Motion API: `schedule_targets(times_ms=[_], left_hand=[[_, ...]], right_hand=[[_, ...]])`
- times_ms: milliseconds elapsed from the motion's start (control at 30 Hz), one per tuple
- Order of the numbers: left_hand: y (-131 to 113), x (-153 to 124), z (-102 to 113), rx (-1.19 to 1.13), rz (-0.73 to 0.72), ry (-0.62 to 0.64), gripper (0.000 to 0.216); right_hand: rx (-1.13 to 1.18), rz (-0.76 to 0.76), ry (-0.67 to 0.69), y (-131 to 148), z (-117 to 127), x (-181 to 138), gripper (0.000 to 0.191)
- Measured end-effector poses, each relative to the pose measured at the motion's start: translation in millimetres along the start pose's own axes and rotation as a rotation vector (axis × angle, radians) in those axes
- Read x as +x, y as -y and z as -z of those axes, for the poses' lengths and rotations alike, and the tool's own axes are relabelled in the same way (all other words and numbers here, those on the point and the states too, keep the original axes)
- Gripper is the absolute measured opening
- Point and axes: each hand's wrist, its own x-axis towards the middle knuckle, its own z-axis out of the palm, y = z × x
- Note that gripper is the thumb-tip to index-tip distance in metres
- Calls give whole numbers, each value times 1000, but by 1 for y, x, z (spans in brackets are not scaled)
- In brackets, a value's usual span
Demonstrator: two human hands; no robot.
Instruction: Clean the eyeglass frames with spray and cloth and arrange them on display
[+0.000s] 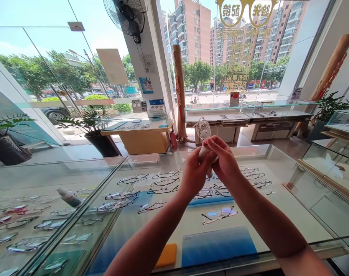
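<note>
Both my hands are raised together over the glass display counter (234,151). Between them is a pair of eyeglasses (203,128); one round lens stands up above my fingers, speckled with droplets or spots. The rest of the frame is hidden in my grip. My left hand (198,163) is closed around a pale beige cloth (203,150), whose lower end hangs below the fingers. My right hand (223,154) is closed too, its fingers pinching at the cloth and glasses from the right. Below the hands lies a thin-framed pair of spectacles (219,214).
Several spectacle frames (164,189) lie in rows in the counter. A white bottle (69,197) stands at the left. Near me are a blue sheet (219,245) and an orange case (166,255). Further back are display tables (144,142), potted plants (101,136) and a wooden post (178,92).
</note>
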Motion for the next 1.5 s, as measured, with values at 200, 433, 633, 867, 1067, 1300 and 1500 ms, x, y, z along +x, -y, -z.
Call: schedule_targets(times_ms=[200, 433, 633, 867, 1067, 1300, 1500], left_hand=[[2, 4, 3, 47, -14, 64, 36], [3, 3, -3, 86, -127, -151, 43], [7, 15, 18, 6, -50, 75, 54], [8, 18, 21, -54, -71, 188, 39], [4, 10, 1, -67, -153, -78, 45], [7, 19, 25, -119, -62, 104, 50], [7, 19, 25, -65, -117, 130, 41]], right_hand=[[68, -47, -11, 2, 1, -1, 26], [119, -39, -34, -4, -9, -9, 23], [87, -52, -37, 3, -2, -4, 23], [107, -77, -65, 1, -3, -3, 23], [92, -26, -25, -3, -14, -12, 22], [18, -8, 2, 3, -5, -5, 17], [51, -18, 15, 1, -1, -2, 18]])
